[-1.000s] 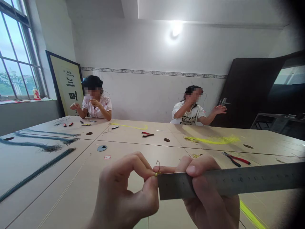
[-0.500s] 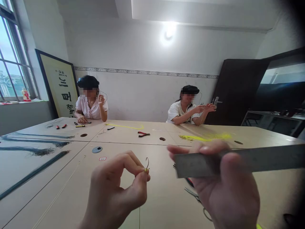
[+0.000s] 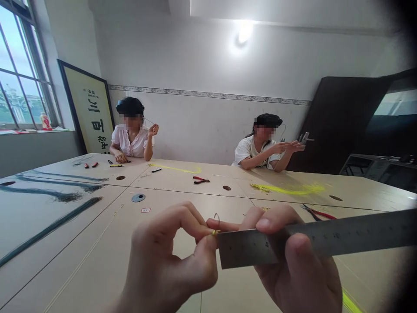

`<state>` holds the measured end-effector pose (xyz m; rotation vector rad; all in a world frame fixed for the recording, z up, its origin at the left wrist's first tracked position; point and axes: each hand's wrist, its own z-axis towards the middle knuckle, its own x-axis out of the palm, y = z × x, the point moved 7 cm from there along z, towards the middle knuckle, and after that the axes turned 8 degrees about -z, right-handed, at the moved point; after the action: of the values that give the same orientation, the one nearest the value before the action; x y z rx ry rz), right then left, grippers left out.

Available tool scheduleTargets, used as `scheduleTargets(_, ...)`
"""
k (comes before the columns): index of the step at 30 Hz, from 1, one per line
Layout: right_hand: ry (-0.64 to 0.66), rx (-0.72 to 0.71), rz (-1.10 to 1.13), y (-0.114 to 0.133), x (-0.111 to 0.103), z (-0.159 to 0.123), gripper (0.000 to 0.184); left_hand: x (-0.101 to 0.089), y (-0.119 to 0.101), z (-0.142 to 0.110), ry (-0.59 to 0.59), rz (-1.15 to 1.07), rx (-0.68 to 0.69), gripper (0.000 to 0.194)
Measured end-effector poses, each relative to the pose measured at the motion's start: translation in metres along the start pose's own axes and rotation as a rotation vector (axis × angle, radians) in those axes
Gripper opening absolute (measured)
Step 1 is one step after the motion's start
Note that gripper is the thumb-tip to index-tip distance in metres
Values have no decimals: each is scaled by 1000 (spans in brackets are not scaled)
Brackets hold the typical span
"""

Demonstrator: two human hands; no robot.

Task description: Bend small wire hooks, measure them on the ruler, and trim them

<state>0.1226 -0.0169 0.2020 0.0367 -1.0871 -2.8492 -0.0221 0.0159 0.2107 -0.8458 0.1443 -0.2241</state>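
Observation:
A small fish hook [image 3: 217,219] with a yellow knot at its base is pinched between the thumb and fingers of my left hand [image 3: 172,256]. The bend of the hook points upward. My right hand [image 3: 293,261] is closed around a flat metal ruler [image 3: 348,234], thumb and fingers on its two edges. The ruler lies nearly level and runs out past the right of the view. Its left end is right beside the yellow knot and the left fingertips; whether they touch I cannot tell.
Dark blue line bundles [image 3: 52,230] lie on the left of the table [image 3: 107,261]. Yellow line [image 3: 293,189] spreads at the far right. Red-handled pliers [image 3: 201,179] lie mid-table, other pliers [image 3: 317,213] behind the ruler. Two co-workers [image 3: 132,134] sit across.
My right hand has brought the ruler leftward, so its end is now beside the hook. The left hand still pinches the hook. The whole view has shifted slightly.

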Motion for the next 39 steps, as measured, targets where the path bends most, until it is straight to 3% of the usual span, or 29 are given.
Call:
scheduleTargets(10, 13, -11, -18, 2, 4, 2, 22, 1, 0, 0, 13, -44, 5, 19)
scheduleTargets(15, -12, -9, -16, 3, 3, 2, 21, -2, -2, 1, -38, -31, 9, 18)
scheduleTargets(22, -17, 8, 7, 3, 3, 1, 19, 1, -2, -1, 31, -55, 17, 19)
scheduleTargets(39, -6, -1, 9, 2, 4, 1, 21, 1, -1, 0, 7, -54, 2, 19)
